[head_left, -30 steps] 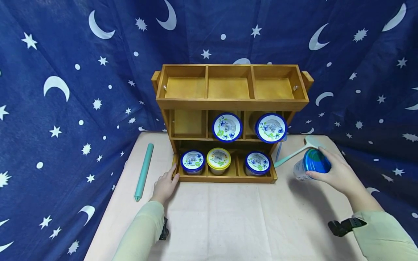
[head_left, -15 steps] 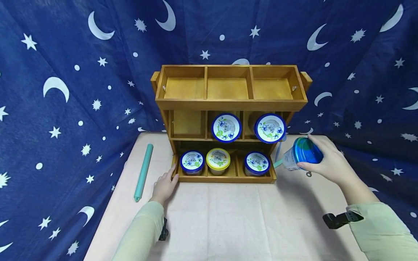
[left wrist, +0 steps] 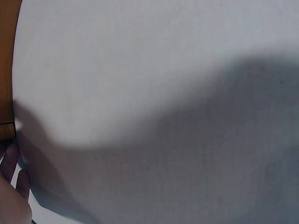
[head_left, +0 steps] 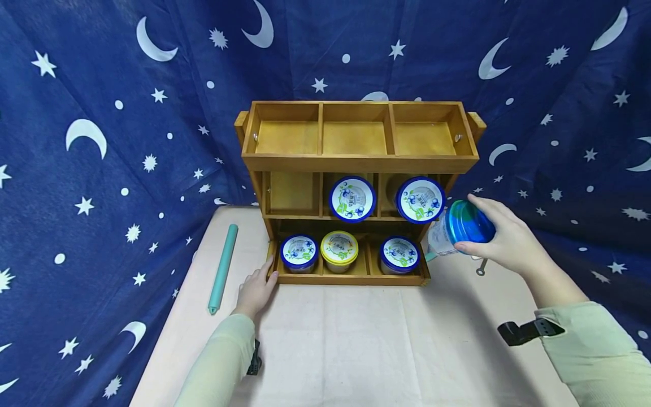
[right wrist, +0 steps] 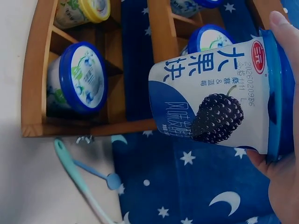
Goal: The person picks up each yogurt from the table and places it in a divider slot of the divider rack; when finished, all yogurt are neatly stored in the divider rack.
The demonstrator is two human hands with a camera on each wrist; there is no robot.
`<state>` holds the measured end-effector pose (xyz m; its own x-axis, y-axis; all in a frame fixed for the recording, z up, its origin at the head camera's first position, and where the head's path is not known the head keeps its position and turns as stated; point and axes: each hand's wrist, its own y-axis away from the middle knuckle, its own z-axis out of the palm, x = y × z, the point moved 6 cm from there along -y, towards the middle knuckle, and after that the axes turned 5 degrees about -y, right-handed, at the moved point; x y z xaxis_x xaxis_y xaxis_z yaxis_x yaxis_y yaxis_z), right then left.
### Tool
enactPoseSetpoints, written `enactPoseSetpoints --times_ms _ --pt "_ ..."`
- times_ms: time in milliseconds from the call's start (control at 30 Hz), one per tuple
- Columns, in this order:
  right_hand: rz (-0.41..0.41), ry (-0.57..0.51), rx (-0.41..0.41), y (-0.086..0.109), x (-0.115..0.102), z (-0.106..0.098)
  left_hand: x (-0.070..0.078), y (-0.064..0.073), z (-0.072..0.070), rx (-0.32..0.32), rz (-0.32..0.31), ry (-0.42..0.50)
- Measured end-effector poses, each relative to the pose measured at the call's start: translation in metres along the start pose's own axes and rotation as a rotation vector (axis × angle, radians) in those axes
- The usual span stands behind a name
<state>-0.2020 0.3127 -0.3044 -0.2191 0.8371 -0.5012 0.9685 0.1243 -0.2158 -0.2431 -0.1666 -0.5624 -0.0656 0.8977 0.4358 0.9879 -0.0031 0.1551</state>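
My right hand grips a yogurt cup by its shiny blue lid, tilted on its side in the air at the right end of a wooden shelf rack. In the right wrist view the cup shows a blackberry picture, with thumb and fingers around the lid end. My left hand rests with its fingers against the rack's lower left front corner. Blue-lidded cups stand in the middle and right of the middle tier. The bottom tier holds blue-lidded cups left and right and a yellow-lidded cup between.
A turquoise stick lies left of the rack. To the right lie a mint-handled tool, a small blue spoon-like piece and a ring-ended metal piece. A starry blue cloth hangs behind.
My right hand has carried the yogurt cup left and farther back, up to the rack's right end. The ring-ended metal piece has come into view beneath. My left hand has stayed in place.
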Motion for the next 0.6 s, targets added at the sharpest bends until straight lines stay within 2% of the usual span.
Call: enactPoseSetpoints --times_ms 300,600 --pt "-0.030 -0.012 -0.028 -0.006 -0.018 -0.002 0.001 0.000 0.000 -0.005 -0.003 -0.001" --pt "-0.111 -0.028 -0.007 -0.007 -0.035 -0.004 0.003 0.001 -0.003 -0.014 0.003 0.004"
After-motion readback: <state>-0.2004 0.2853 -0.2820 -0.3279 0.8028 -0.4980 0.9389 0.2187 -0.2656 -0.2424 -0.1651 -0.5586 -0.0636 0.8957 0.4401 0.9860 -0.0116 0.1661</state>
